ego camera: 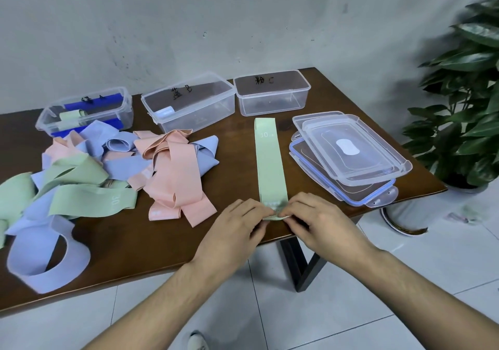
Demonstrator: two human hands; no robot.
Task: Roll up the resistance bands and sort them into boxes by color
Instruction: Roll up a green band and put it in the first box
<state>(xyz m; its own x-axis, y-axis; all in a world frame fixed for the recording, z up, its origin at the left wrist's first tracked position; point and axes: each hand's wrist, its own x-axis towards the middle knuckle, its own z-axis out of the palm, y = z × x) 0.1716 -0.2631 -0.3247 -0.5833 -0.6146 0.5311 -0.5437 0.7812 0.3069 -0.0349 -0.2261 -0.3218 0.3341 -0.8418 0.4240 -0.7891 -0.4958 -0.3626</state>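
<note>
Scene: A person is standing at a brown table, working one green band that is lying flat and straight, running away from the near edge toward the boxes.
Left hand: The left hand is pinching the band's near end, fingers curled over the left corner of the first fold.
Right hand: The right hand is gripping the same end from the right, fingertips tucked onto the turned-over edge.
Step in hand: The roll appears to be just starting; only a small lip of fabric is turned up at the table's near edge.
Boxes: Three clear boxes are sitting along the far side. The left box is holding rolled green bands, the middle box is holding one pale roll, and the right box looks empty.
Waiting: A loose pile of bands, pink, blue and green, is lying tangled to the left.
Lids: Stacked lids are resting to the right of the band.
Next move: Probably rolling forward evenly with both hands, keeping the edges aligned, then dropping the roll into the left box.
</note>
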